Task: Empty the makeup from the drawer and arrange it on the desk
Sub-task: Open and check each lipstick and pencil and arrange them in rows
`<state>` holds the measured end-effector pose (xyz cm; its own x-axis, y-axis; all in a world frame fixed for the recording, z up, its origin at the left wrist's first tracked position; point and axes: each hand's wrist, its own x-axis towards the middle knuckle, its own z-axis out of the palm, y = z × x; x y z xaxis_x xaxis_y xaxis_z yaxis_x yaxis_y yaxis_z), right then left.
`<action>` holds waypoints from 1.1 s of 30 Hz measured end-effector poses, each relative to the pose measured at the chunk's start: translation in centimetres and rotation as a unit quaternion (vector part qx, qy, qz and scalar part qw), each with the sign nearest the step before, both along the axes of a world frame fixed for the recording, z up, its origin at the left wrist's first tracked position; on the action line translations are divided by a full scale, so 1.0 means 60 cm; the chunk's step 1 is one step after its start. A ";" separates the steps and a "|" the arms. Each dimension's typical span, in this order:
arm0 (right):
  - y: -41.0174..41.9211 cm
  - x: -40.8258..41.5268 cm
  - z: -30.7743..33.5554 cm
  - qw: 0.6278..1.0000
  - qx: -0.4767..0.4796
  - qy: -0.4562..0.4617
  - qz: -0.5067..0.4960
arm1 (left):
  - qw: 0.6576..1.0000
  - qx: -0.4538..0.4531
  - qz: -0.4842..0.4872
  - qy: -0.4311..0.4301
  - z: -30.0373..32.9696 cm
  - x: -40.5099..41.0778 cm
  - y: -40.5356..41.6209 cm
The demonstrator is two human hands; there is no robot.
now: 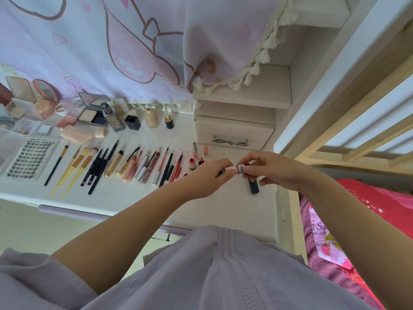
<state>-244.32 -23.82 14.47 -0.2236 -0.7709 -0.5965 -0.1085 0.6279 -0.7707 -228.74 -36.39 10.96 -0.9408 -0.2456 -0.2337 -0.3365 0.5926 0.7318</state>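
Makeup already covers most of the white desk point(223, 204), so the job looks well advanced. Landmark for places: the small white drawer with the silver bow handle point(231, 142), which appears pushed in; its contents are hidden, so what remains inside cannot be told.

Far left of the drawer: a clear plastic tray of false lashes point(30, 158), and behind it a cluster of open compacts and palettes point(89, 113); a clear acrylic box point(9, 139) at the edge, contents unclear.

Left of the drawer, nearer: a tidy row of brushes, pencils and lip tubes point(116, 163) lying side by side; behind them a beige glass foundation bottle point(152, 118), uncapped, holding pale liquid.

Just below the drawer, small orange and pink bottles point(199, 156) stand upright.

Below the drawer, over the desk: left hand point(210, 177) and right hand point(271, 168) each pinch one end of a white and pink lipstick tube with black lettering point(237, 169), fingers curled round it, held in the air. A dark blue tube point(254, 185) lies on the desk under the right hand.

Judgement: the lipstick tube is not yet placed in the row.
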 end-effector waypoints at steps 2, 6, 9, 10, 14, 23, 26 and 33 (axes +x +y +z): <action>0.000 -0.002 -0.002 0.999 0.022 0.003 -0.027 | 1.000 0.001 -0.001 0.002 0.001 0.000 -0.001; 0.000 -0.002 -0.005 0.999 0.015 -0.005 -0.036 | 1.000 -0.006 -0.006 0.006 0.003 -0.003 -0.001; -0.002 -0.007 0.001 1.000 0.008 -0.011 -0.019 | 1.000 -0.004 -0.005 0.001 0.004 -0.002 -0.003; -0.003 -0.007 0.002 1.000 0.016 -0.013 -0.023 | 1.000 -0.002 -0.006 0.000 0.004 -0.002 -0.003; -0.004 0.000 0.001 0.999 0.037 0.005 -0.034 | 1.000 0.001 -0.009 0.004 0.007 -0.005 -0.003; -0.002 0.000 0.001 0.999 0.042 0.002 0.006 | 1.000 -0.003 -0.015 -0.002 0.005 -0.005 -0.004; 0.000 -0.005 -0.002 0.999 0.023 0.029 0.024 | 1.000 0.001 -0.021 -0.009 0.002 -0.005 -0.003; 0.034 -0.050 -0.005 0.999 0.013 0.024 -0.020 | 0.998 0.038 0.020 -0.053 0.000 0.017 -0.025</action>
